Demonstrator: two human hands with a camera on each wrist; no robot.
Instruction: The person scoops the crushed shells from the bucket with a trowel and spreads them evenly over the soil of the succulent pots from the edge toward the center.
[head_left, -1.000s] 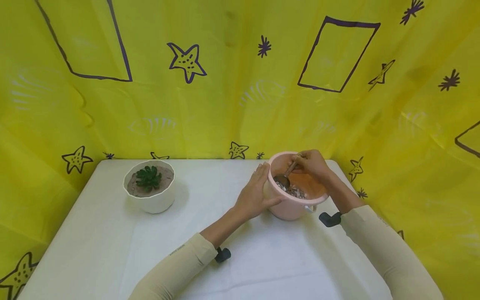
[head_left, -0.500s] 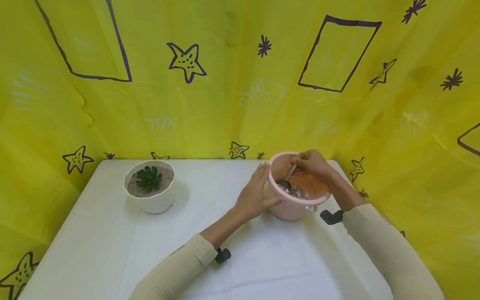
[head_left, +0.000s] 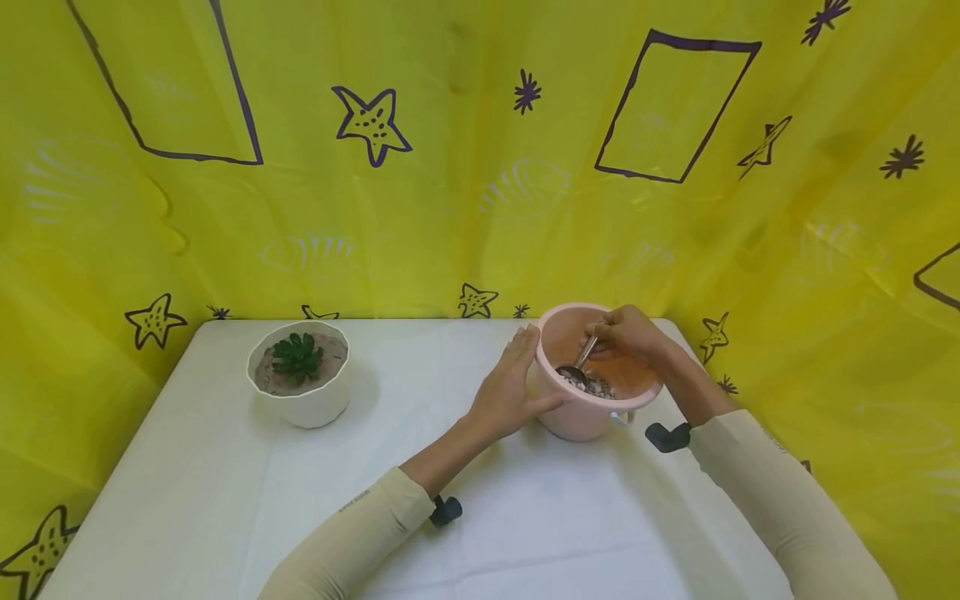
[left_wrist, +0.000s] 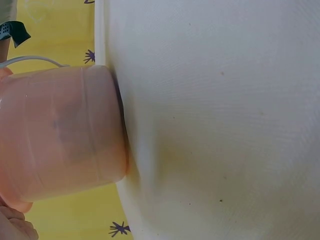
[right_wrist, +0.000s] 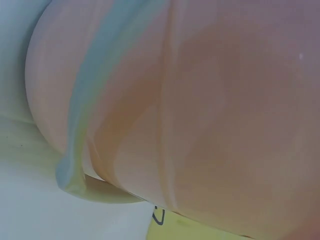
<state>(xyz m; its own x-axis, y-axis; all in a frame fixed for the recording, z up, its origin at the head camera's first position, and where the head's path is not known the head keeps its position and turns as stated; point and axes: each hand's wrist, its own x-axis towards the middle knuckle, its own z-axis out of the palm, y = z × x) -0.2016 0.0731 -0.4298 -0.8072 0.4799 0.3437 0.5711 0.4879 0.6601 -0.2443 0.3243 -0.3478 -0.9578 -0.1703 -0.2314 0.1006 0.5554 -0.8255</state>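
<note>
A pink bucket point(head_left: 573, 417) stands at the table's back right, holding small grey-and-white pebble-like bits point(head_left: 600, 387). My left hand point(head_left: 506, 387) lies against its left side, with straight fingers along the wall and the thumb across the front below the rim. Inside the bucket, my right hand point(head_left: 633, 332) pinches the handle of a metal spoon point(head_left: 587, 350). The spoon's bowl is low among the bits and partly hidden by them. The left wrist view shows the bucket's outer wall point(left_wrist: 65, 130), and the right wrist view has its pale handle point(right_wrist: 92, 85) close up.
A white pot point(head_left: 307, 408) with grey soil and a small green succulent point(head_left: 297, 357) stands at the table's back left. White cloth covers the table point(head_left: 420, 367). A yellow patterned curtain point(head_left: 442, 217) hangs behind and along the sides.
My right hand has shifted slightly right and down, and the spoon has moved a little right, its bowl now lower in the bits. The left hand and the bucket have stayed in place.
</note>
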